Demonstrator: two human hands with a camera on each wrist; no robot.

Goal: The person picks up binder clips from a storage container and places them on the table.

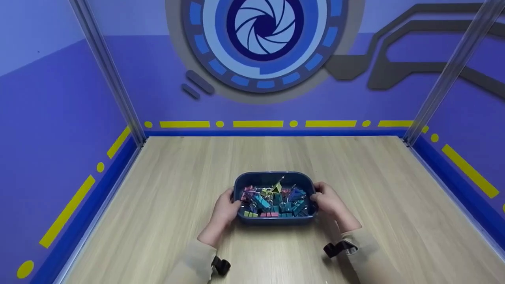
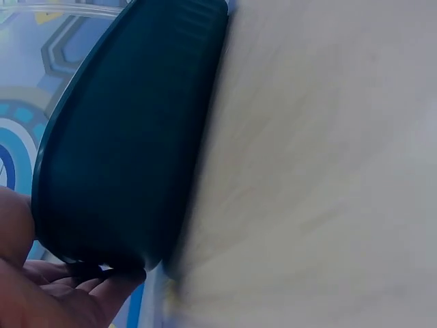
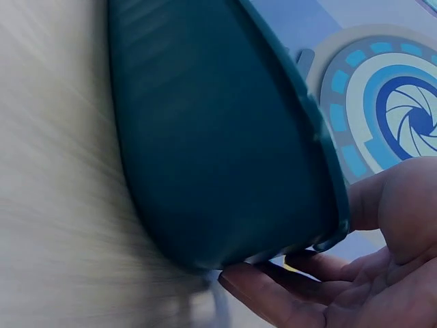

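Observation:
A dark blue rectangular bin (image 1: 276, 221) with rounded corners is between my two hands in the head view. Inside lie several binder clips (image 1: 276, 203) in teal, pink, yellow and purple, with silver wire handles. My left hand (image 1: 226, 209) grips its left end, thumb over the rim and fingers against the outer wall. At the opposite end my right hand (image 1: 327, 199) holds it the same way. Both wrist views show the bin's outer side wall (image 2: 130, 137), with fingers curled under its end; the clips are hidden there.
The bin is over a light wood-grain table (image 1: 177, 177). Blue-purple panels (image 1: 55, 118) with yellow markings enclose it at the back and both sides, joined by metal corner posts (image 1: 108, 71). Black wrist straps (image 1: 340, 248) sit over beige sleeves.

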